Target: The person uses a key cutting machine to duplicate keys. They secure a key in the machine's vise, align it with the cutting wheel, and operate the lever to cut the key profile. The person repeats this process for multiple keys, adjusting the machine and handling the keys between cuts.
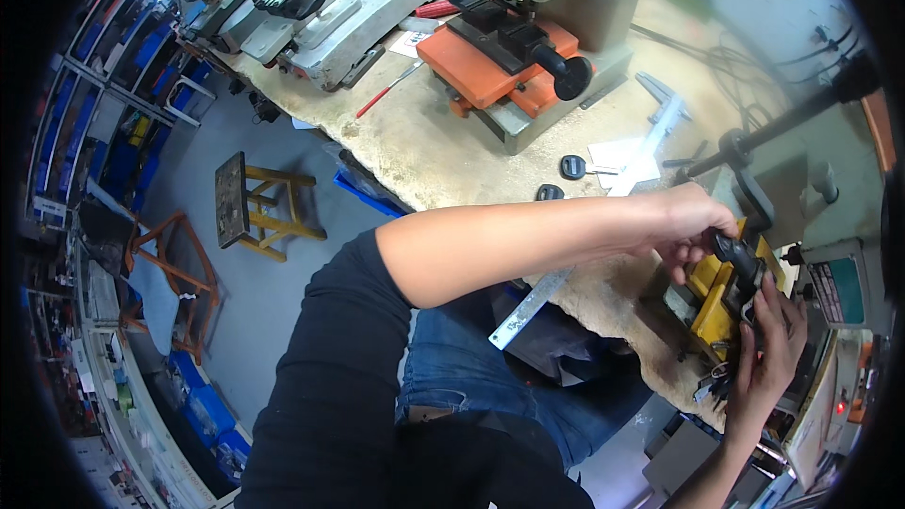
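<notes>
My left hand (698, 231) grips a black handle (735, 254) on a yellow machine vise (714, 316) at the bench's right end. Just below it, my right hand (768, 344) has bent fingers pressed around the vise's dark front part; what they hold is hidden. A grey machine (836, 278) with a dark shaft stands behind the vise. Black-headed keys (572, 168) and calipers (660, 123) lie on the worn bench (471, 174) behind my left forearm, which hides part of the bench. A steel rule (523, 316) juts over the front edge.
A machine with an orange vise (490, 66) and another grey machine (349, 24) stand along the back of the bench, near a red-handled tool (377, 99). A wooden stool (231, 203), a chair (174, 287) and shelves with blue bins (203, 405) are at the left.
</notes>
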A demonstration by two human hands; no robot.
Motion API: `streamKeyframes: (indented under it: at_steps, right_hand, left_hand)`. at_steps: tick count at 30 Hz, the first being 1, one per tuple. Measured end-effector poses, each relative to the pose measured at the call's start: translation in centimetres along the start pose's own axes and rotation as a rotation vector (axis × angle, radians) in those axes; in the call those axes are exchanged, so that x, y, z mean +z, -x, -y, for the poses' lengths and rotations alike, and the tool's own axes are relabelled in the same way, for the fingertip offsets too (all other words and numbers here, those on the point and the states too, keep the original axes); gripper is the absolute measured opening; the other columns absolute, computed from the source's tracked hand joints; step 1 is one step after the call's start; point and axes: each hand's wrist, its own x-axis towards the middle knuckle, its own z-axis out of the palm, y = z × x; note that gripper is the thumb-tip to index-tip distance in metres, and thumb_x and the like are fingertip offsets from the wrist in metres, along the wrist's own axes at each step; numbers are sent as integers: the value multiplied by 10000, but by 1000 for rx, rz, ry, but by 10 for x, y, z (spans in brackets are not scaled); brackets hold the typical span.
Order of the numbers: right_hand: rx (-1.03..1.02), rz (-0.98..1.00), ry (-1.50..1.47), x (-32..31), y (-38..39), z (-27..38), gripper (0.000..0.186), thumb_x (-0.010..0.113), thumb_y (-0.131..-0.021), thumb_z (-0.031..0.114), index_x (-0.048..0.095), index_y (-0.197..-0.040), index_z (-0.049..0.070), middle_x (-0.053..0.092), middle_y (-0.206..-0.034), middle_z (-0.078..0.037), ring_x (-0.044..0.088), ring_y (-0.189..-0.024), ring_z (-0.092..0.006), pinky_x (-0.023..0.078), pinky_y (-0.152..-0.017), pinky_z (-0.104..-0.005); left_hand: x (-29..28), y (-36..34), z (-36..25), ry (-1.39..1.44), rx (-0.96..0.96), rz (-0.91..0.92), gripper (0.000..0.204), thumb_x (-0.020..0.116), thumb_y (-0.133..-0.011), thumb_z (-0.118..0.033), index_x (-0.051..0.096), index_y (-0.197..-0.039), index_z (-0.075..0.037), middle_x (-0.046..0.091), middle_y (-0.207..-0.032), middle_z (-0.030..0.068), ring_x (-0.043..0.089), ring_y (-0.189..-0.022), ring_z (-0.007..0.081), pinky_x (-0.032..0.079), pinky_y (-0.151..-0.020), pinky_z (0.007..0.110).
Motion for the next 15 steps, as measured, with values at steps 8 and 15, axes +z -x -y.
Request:
streamKeyframes:
  at_steps: [8,15]
  right_hand:
    - [-94,-320,-403,-17,25,22,254,412,-1010,169,533,-1106,-33,646,-1059,-284,639,-951,-357,462,-930,-494]
    - [-62,-168,-853,9,51,92,125,581,-922,99,594,-985,-8,705,-893,-181,702,-796,-284,568,-792,-403]
  left_hand:
    - [-1,20,7,-778,595,-316,503,637,-884,-463,691,-852,36,648,-681,105,606,-626,151,488,-612,292]
    - [-19,60,29,-1065,759,-631,296,579,-935,-294,679,-1016,-27,679,-962,153,655,-831,248,505,-746,344]
